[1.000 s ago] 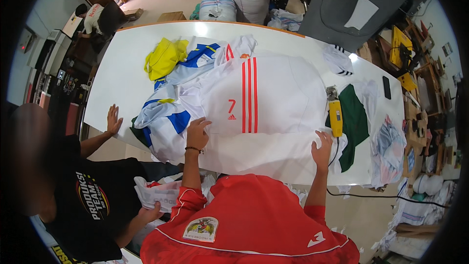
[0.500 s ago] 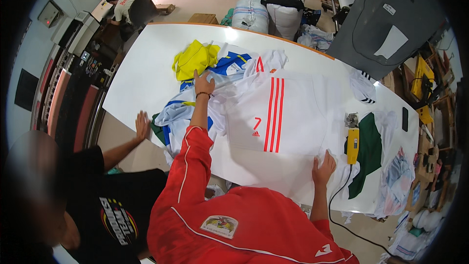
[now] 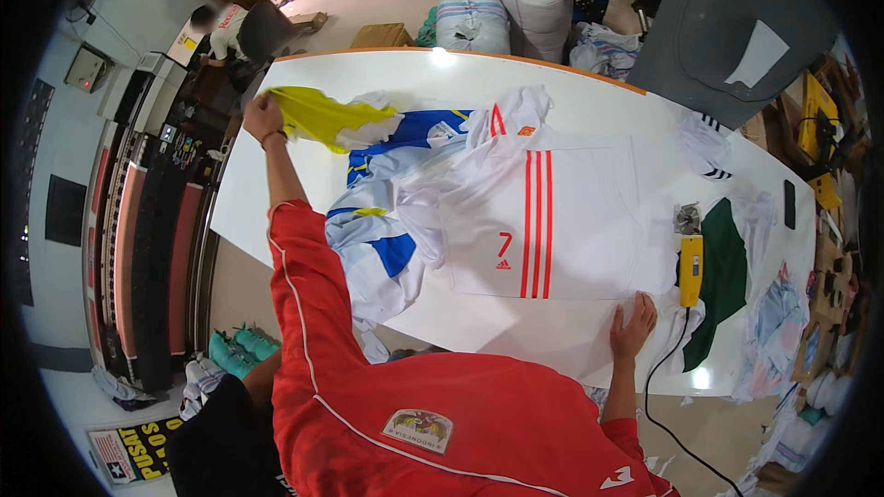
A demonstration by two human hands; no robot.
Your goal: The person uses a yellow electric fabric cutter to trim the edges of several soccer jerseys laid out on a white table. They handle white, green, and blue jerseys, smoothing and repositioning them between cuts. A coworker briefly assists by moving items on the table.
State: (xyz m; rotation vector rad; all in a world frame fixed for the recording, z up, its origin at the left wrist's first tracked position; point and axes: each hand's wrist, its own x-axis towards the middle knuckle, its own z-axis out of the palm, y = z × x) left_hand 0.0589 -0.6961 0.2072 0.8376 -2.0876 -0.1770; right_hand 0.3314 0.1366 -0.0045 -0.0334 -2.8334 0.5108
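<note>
My left hand (image 3: 264, 117) grips the end of a yellow fabric piece (image 3: 327, 115), stretched out at the table's back left. My right hand (image 3: 633, 320) rests with fingers apart near the front edge of a white panel (image 3: 589, 221) with red stripes. Left of the panel lie crumpled light-blue and white garments (image 3: 368, 276) and blue fabric (image 3: 419, 129). Right of it, a yellow corded cutting tool (image 3: 691, 270) lies beside green fabric (image 3: 723, 267). A white piece with black stripes (image 3: 698, 143) lies farther back.
The white table (image 3: 258, 212) has a dark phone (image 3: 789, 204) at right. A large printer (image 3: 133, 248) stands left; sacks (image 3: 470, 18) and a grey board (image 3: 700, 28) are behind. A seated person (image 3: 226, 37) is far left; a black-clothed co-worker (image 3: 221, 442) is partly visible at lower left.
My left hand has moved back and left from the table's front, now holding the yellow fabric and stretching it leftward. The black-clothed co-worker's hand has left the table edge.
</note>
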